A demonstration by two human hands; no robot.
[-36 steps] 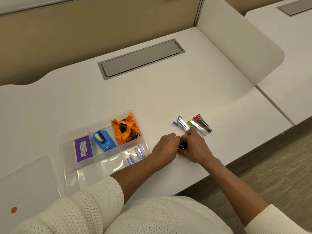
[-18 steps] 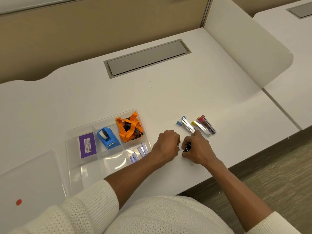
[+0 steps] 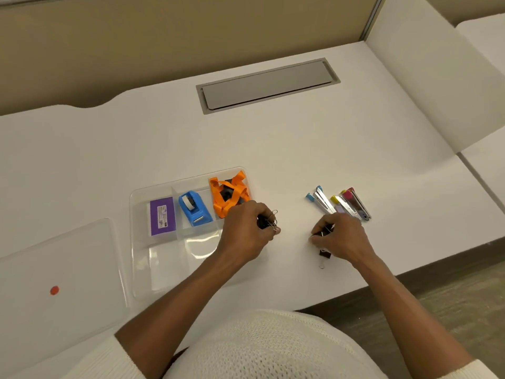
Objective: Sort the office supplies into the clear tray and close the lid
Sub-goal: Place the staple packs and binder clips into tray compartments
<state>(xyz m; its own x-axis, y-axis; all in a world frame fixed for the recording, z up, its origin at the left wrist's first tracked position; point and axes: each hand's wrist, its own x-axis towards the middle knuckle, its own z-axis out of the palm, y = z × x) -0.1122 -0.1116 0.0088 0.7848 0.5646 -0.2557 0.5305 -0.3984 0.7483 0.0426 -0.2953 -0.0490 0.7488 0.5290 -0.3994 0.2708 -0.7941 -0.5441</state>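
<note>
Nearest the viewer, two bare forearms in cream sleeves reach over a white bench [image 3: 300, 149]. The right hand [image 3: 340, 236] is curled down on a small black binder clip; another binder clip [image 3: 324, 254] lies loose just under that hand. The left hand [image 3: 246, 231] is closed around a bunch of black clips [image 3: 269, 222] at the right edge of the clear tray [image 3: 142, 269], probably gathering them for one empty compartment. The loose lid [image 3: 68, 258] lies left of the tray, still off. Inside the tray sit a purple box [image 3: 162, 216], blue tape dispenser [image 3: 194, 207] and orange straps [image 3: 229, 195]. Right of the tray, colored staple removers [image 3: 341, 203] wait unsorted.
</note>
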